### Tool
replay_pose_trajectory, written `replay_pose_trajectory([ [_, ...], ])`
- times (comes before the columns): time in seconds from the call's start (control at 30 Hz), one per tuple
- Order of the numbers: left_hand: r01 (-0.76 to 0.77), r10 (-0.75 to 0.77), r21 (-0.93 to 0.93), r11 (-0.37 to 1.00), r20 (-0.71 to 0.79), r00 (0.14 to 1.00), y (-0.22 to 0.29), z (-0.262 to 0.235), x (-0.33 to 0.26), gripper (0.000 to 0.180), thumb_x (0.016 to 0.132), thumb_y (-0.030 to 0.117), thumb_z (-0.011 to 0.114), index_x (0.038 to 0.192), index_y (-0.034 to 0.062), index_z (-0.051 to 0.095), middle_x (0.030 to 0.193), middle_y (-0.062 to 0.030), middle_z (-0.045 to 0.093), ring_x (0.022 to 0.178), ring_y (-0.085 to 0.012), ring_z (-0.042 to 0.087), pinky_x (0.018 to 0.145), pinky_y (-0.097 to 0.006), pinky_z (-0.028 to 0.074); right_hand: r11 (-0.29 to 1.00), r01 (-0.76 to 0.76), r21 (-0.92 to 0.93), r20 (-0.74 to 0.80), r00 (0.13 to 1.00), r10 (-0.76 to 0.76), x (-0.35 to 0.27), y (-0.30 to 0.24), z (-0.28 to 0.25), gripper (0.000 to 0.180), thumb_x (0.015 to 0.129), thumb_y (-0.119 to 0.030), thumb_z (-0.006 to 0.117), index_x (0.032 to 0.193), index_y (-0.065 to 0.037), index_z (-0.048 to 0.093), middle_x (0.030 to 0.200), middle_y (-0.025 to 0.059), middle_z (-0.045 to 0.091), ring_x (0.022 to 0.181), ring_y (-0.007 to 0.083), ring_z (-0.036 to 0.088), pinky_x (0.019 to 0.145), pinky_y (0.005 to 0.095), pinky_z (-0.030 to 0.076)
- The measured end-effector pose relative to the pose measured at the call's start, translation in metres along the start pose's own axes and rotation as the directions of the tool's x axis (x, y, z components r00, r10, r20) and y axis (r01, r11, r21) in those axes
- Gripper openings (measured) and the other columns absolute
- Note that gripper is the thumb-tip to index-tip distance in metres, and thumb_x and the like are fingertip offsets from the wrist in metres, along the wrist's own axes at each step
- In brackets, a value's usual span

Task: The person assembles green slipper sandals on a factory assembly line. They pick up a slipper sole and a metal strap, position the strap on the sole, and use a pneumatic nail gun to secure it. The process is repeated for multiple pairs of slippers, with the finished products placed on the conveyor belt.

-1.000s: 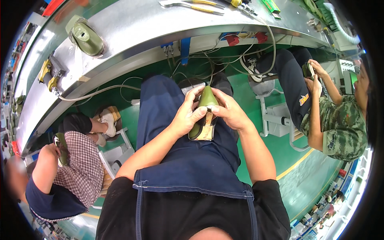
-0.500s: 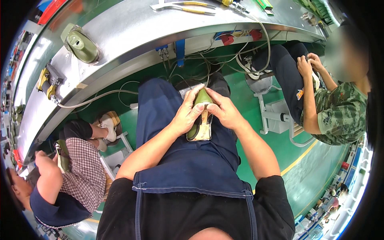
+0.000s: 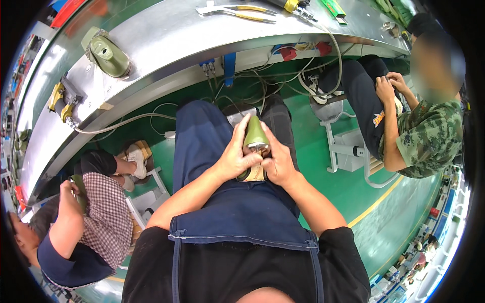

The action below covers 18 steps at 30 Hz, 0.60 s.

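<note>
Over my lap, a green pointed-toe shoe (image 3: pixel 256 134) points away from me, its toe tilted up. A pale lining or insole (image 3: pixel 256 173) shows at its near end. My left hand (image 3: pixel 237 154) wraps the left side, and my right hand (image 3: pixel 279 157) wraps the right. Both thumbs press together near the shoe's opening, at the back of the green toe part. The palms and thumbs hide much of the shoe's middle. Beneath it lies my dark blue apron (image 3: pixel 242 212).
On the metal bench (image 3: pixel 166 43) lie a green shoe last (image 3: pixel 107 54), a yellow-black air tool (image 3: pixel 61 106) with a hose, and yellow-handled pincers (image 3: pixel 242 11). A person on the left (image 3: pixel 101 217) and one on the right (image 3: pixel 424 134) sit close by. Hoses hang under the bench.
Both thumbs have slid back toward me from the toe. The shoe has tilted, so more of its green toe shows and less of the pale inside. The left-hand person's hand has shifted.
</note>
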State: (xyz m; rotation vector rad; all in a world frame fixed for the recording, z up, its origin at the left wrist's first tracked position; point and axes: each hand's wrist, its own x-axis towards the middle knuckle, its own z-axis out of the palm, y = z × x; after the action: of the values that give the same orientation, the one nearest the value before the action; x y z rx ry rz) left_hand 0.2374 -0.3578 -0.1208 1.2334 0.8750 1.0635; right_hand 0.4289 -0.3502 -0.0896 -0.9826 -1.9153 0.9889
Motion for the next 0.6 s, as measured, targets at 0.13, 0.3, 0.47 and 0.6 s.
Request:
replay_pose_trajectory([
  [0.13, 0.148, -0.146, -0.041, 0.988, 0.049, 0.988, 0.014, -0.003, -0.013, 0.133, 0.07, 0.039, 0.1, 0.166, 0.005, 0.015, 0.162, -0.0181, 0.035, 0.151, -0.0302, 0.037, 0.121, -0.042, 0.037, 0.997, 0.083, 0.001, 0.076, 0.994, -0.083, -0.003, -0.015, 0.0, 0.094, 0.105, -0.067, 0.044, 0.159, 0.009, 0.034, 0.159, 0.036, 0.042, 0.146, 0.0486, 0.046, 0.12, 0.0468, 0.041],
  [0.3, 0.018, -0.026, 0.106, 0.994, 0.075, 0.997, 0.038, -0.014, -0.018, 0.129, 0.066, 0.036, 0.102, 0.164, 0.0075, 0.022, 0.154, -0.0143, 0.046, 0.14, -0.0252, 0.049, 0.114, -0.04, 0.044, 0.952, 0.276, -0.134, 0.087, 0.96, -0.266, 0.011, -0.036, -0.008, 0.083, 0.102, -0.053, 0.062, 0.155, 0.009, 0.043, 0.151, 0.0377, 0.05, 0.138, 0.0496, 0.055, 0.112, 0.0469, 0.05],
  [0.47, -0.34, 0.32, 0.335, 0.879, 0.115, 0.941, 0.07, -0.022, 0.001, 0.13, 0.065, 0.018, 0.103, 0.162, 0.0078, 0.017, 0.143, -0.0167, 0.05, 0.129, -0.0288, 0.057, 0.109, -0.043, 0.048, 0.86, 0.468, -0.202, 0.017, 0.88, -0.475, 0.028, -0.06, -0.016, 0.071, 0.096, -0.039, 0.073, 0.147, 0.007, 0.054, 0.142, 0.0358, 0.058, 0.13, 0.047, 0.063, 0.107, 0.0511, 0.056],
  [0.6, -0.631, 0.651, 0.487, 0.603, 0.157, 0.743, 0.095, -0.041, 0.027, 0.096, 0.075, 0.015, 0.092, 0.151, 0.0034, 0.034, 0.139, -0.0251, 0.051, 0.116, -0.0358, 0.06, 0.097, -0.047, 0.053, 0.843, 0.508, -0.18, 0.055, 0.86, -0.507, 0.044, -0.08, -0.025, 0.081, 0.084, -0.038, 0.084, 0.145, 0.006, 0.054, 0.141, 0.0347, 0.06, 0.129, 0.047, 0.063, 0.106, 0.0504, 0.056],
])
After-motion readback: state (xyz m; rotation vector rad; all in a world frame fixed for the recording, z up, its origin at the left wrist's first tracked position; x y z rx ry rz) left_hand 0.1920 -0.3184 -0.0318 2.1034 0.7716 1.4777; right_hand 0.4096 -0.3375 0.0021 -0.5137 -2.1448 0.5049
